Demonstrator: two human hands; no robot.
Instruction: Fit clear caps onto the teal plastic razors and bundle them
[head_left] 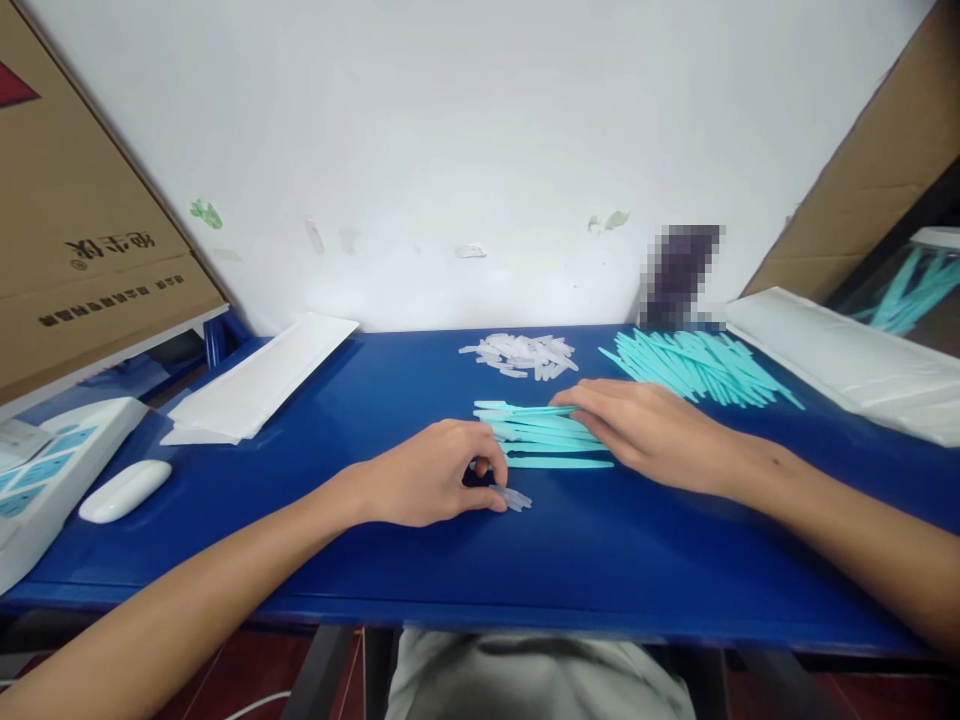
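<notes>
On the blue table (390, 560), my left hand (431, 475) rests with fingers curled and pinched over small clear plastic caps (516, 497). My right hand (637, 425) lies flat, fingers stretched out, on a small row of teal plastic sticks (544, 435) laid side by side in front of me. Farther back lies a loose heap of clear caps (525, 355), and to its right a larger pile of teal sticks (697, 365).
White flat packets lie at the back left (259, 380) and back right (847, 365). A white mouse (124, 490) and a white device (45, 470) sit at the left edge. Cardboard boxes lean on both sides (82, 220). A clear container with teal sticks (911, 285) stands far right.
</notes>
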